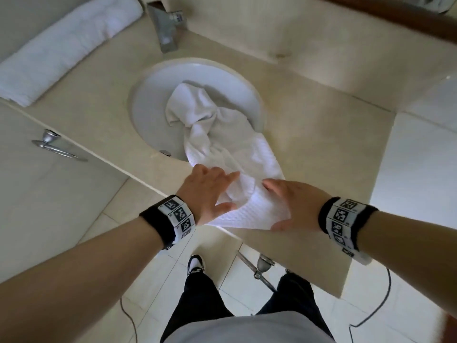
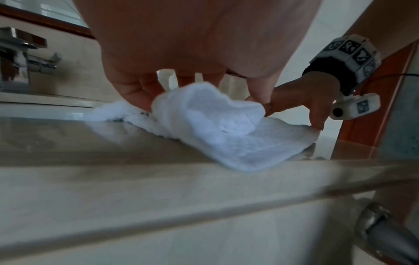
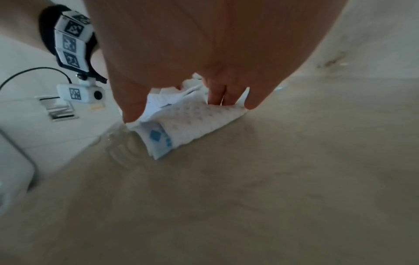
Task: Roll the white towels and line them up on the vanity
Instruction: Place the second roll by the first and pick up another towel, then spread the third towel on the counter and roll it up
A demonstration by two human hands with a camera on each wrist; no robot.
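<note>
A white towel (image 1: 247, 154) lies crumpled, its far end down in the sink (image 1: 150, 100) and its near end spread on the beige vanity (image 1: 316, 144) by the front edge. My left hand (image 1: 217, 191) holds a bunched fold of it between thumb and fingers; the left wrist view shows that fold (image 2: 204, 114) rising under the palm. With straight fingers my right hand (image 1: 284, 206) presses the flat near corner (image 3: 192, 122), thumb at the edge. A rolled white towel (image 1: 64, 50) lies at the vanity's far left.
A chrome faucet (image 1: 165, 26) stands behind the sink. Metal handles (image 1: 57, 147) (image 1: 262, 271) stick out from the cabinet front below the counter. Bare counter stretches right of the sink. A cable (image 1: 376, 305) trails on the tiled floor by my feet.
</note>
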